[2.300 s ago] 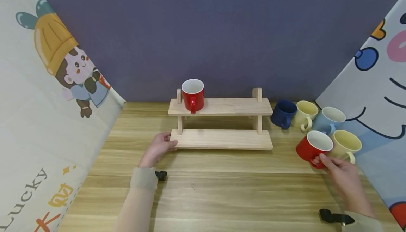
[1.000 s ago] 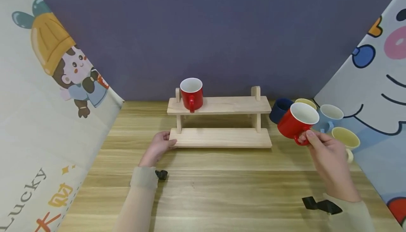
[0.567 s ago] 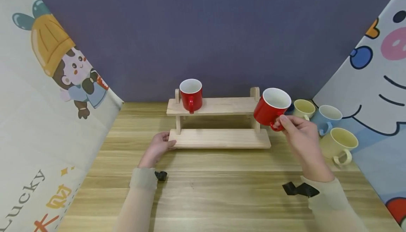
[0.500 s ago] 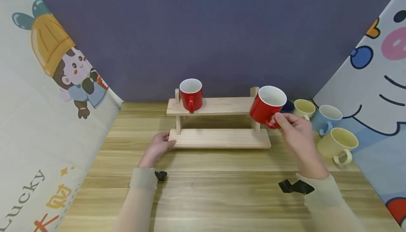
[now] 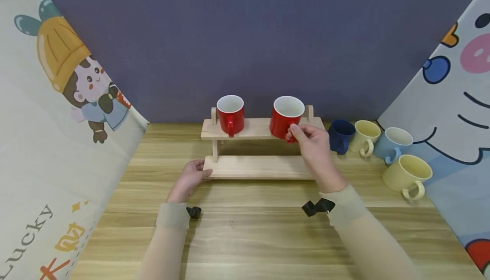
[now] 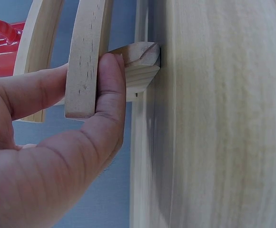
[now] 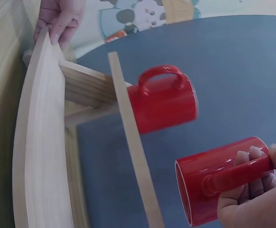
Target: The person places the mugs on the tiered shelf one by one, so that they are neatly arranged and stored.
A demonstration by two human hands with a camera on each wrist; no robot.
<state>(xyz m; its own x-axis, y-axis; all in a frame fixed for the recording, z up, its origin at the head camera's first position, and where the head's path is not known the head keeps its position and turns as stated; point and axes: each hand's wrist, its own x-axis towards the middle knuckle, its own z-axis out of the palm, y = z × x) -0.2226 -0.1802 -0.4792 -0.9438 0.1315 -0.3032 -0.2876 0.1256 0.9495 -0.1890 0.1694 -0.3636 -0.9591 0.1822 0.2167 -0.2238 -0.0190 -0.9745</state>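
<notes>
My right hand (image 5: pixel 315 150) pinches the handle of a red mug (image 5: pixel 282 120), white inside, held upright over the right half of the wooden rack's upper shelf (image 5: pixel 256 129). In the right wrist view a gap shows between this mug's base and the shelf. At the upper shelf's left end stands another red mug (image 5: pixel 231 118), its handle toward me. My left hand (image 5: pixel 191 177) grips the left end of the lower shelf (image 5: pixel 260 167); in the left wrist view the thumb (image 6: pixel 110 78) lies on one face of that board and a finger on the other.
To the right of the rack, several mugs stand on the wood-grain table (image 5: pixel 249 229): a dark blue mug (image 5: pixel 340 135), a yellow mug (image 5: pixel 365 134), a light blue mug (image 5: pixel 394 141) and a nearer yellow mug (image 5: pixel 405 172). A dark wall (image 5: pixel 260 46) rises behind.
My right hand has lifted the red mug from beside the other mugs and carried it left, over the upper shelf. My left hand has stayed on the rack.
</notes>
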